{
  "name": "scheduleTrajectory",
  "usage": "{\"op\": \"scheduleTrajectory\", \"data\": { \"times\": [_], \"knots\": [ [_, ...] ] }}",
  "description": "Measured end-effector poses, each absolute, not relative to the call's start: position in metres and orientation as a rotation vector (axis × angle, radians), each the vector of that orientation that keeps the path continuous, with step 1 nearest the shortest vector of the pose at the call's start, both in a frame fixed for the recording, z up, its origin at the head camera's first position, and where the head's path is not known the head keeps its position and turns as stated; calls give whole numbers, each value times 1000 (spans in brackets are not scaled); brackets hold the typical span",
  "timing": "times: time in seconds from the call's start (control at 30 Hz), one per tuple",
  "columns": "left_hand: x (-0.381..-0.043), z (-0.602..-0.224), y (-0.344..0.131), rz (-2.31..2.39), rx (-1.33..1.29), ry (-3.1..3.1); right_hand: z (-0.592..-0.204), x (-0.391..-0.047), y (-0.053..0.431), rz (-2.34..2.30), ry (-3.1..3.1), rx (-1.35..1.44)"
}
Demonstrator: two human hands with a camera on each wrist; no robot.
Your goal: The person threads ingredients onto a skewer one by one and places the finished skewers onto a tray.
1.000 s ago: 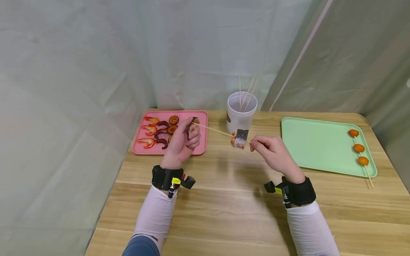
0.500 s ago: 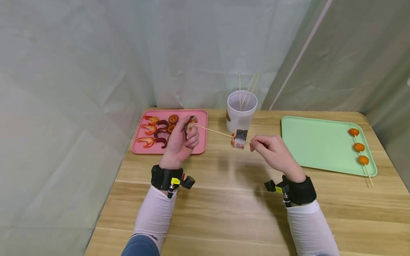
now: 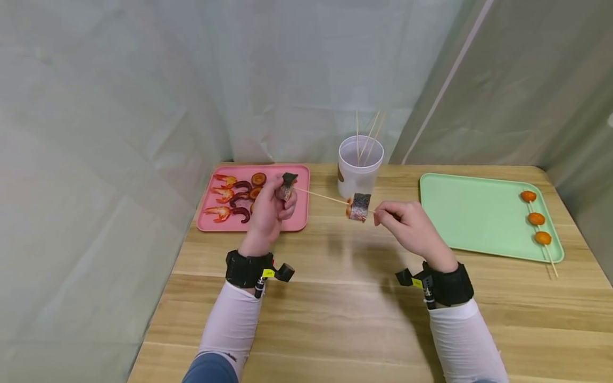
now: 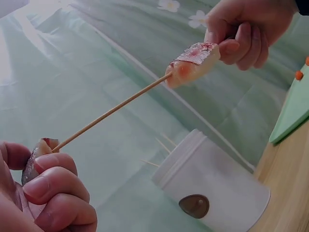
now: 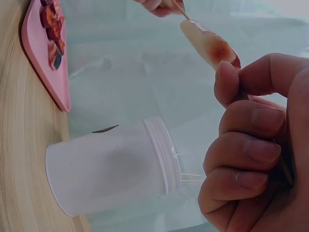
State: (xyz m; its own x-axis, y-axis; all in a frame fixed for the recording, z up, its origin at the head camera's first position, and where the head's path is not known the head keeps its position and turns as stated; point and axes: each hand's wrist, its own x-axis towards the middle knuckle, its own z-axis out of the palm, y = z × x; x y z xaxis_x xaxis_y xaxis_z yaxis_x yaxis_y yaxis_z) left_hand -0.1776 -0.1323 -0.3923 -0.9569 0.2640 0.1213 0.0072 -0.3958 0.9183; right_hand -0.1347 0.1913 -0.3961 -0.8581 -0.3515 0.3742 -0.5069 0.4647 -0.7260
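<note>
My right hand (image 3: pixel 409 227) pinches a thin bamboo skewer (image 3: pixel 322 196) near one end, its fingers curled around it in the right wrist view. Beside those fingertips, a fish slice (image 3: pixel 359 206) with dark silvery skin and pale flesh is threaded on the skewer. Over the pink tray (image 3: pixel 300 221), my left hand (image 3: pixel 264 215) holds a second fish slice (image 3: pixel 288 183) between thumb and curled fingers. The skewer's far end meets this second slice (image 4: pixel 43 150) in the left wrist view. Part of that slice is hidden by the fingers.
Shrimp (image 3: pixel 221 214), dark curled tentacle-like pieces (image 3: pixel 241 214) and round brown mushroom-like slices (image 3: pixel 259 180) lie on the pink tray. A white cup (image 3: pixel 356 178) holding several skewers stands behind. On the right, a green tray (image 3: pixel 471 215) bears a skewer with orange balls (image 3: pixel 536 219).
The fish slice in my left hand has turned, so its dark skin now faces up where pale flesh showed before. My right hand and the threaded slice have hardly moved.
</note>
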Motion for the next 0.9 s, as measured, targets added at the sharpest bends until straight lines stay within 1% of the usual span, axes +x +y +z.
{"op": "scheduleTrajectory", "data": {
  "times": [0.47,0.77,0.9],
  "knots": [
    [-170,-398,-101,2469,413,1656,-401,-134,182,1380,-2535,799],
    [-161,-403,-81,2299,391,1719,-403,-134,167,1286,-2630,805],
    [-160,-405,-78,2298,391,1742,-402,-133,165,1289,-2633,804]
  ]
}}
